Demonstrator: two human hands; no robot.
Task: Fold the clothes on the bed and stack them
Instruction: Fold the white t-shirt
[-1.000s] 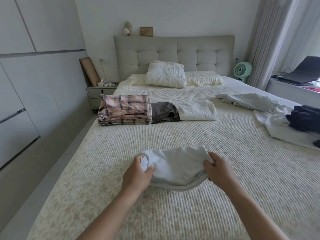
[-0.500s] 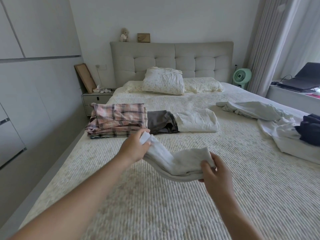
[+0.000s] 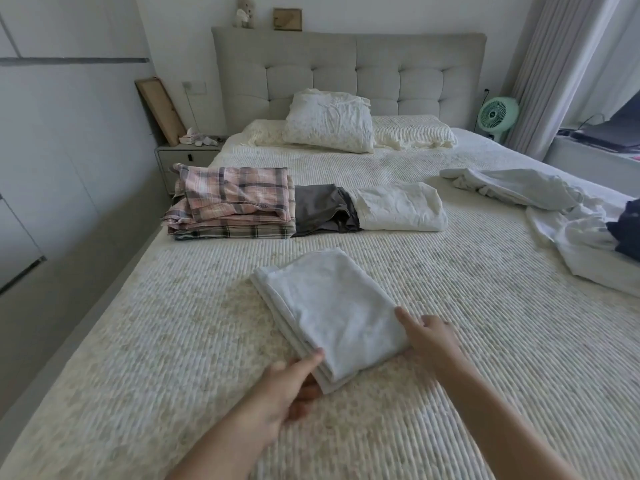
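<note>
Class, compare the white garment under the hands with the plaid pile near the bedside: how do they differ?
The white garment is plain, a single folded piece; the plaid pile is checked pink and grey, several pieces stacked. Both hands touch the white garment; nothing touches the plaid pile. Both are folded and lie on the bed.

Green fan [image 3: 497, 116] beside curtain [image 3: 550, 71]
</note>
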